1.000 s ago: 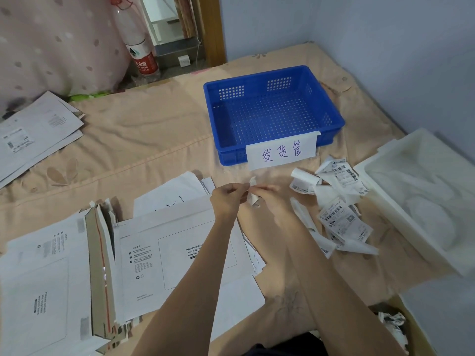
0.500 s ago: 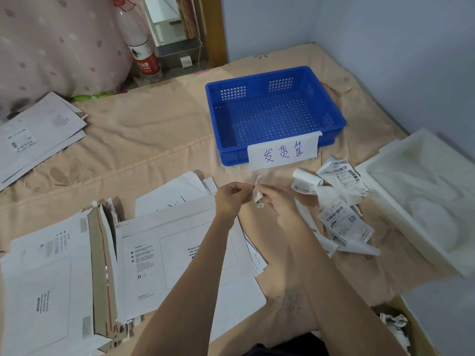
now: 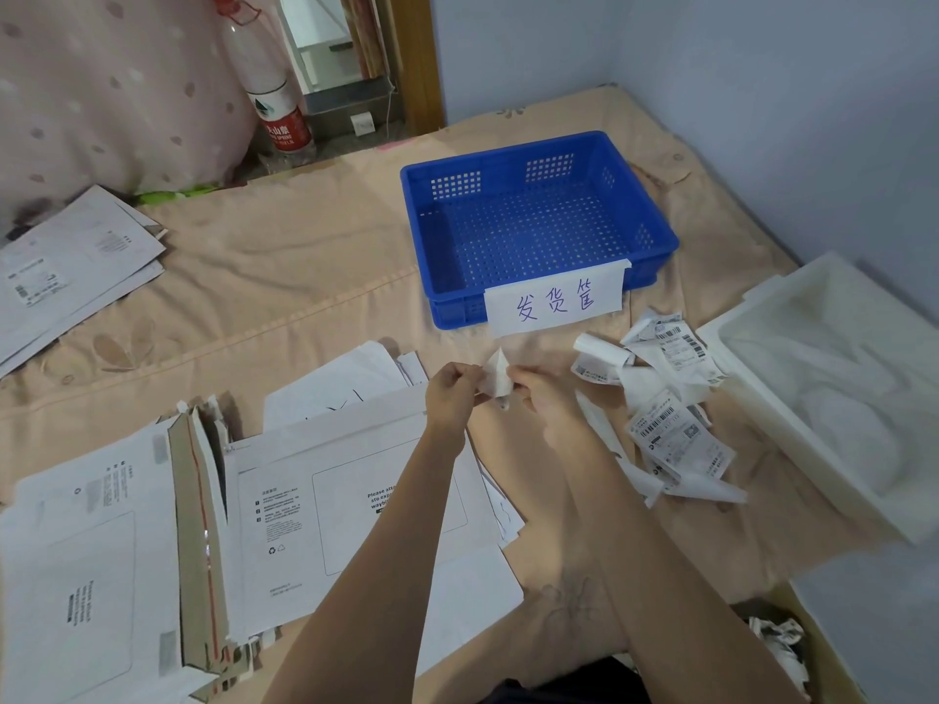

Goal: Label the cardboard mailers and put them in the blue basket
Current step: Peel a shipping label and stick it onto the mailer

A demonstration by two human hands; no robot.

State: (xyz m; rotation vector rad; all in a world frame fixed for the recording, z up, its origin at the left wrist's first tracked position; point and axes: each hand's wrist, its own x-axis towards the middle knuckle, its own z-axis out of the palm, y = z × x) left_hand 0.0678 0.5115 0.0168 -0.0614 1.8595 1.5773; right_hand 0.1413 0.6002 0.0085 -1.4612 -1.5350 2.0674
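while both of your hands meet above the cloth, you have a small white label (image 3: 495, 378) pinched between them: your left hand (image 3: 452, 393) nips its left edge with curled fingers and your right hand (image 3: 541, 393) clamps the right edge, so the paper stands up crumpled between the two grips. holding it from both sides like this looks like the way to peel the sticker from its backing, though the layers are too small to make out.

the mailer (image 3: 355, 515) you will probably label lies flat just near of your hands, printed face up with its framed waybill box under your left forearm, ready to take the sticker. more mailers (image 3: 76, 576) are stacked at the near left, and another pile (image 3: 76, 266) sits far left, well apart.

the loose labels (image 3: 665, 424) lie in a heap just right of your right hand, close enough to grab the next one. the blue basket (image 3: 655, 246) waits beyond your hands with nothing visible in it, its handwritten tag (image 3: 554, 302) facing you. a white tray (image 3: 762, 378) sits at the right, perhaps for waste backing.

judged from this, no mailer is in the basket yet.
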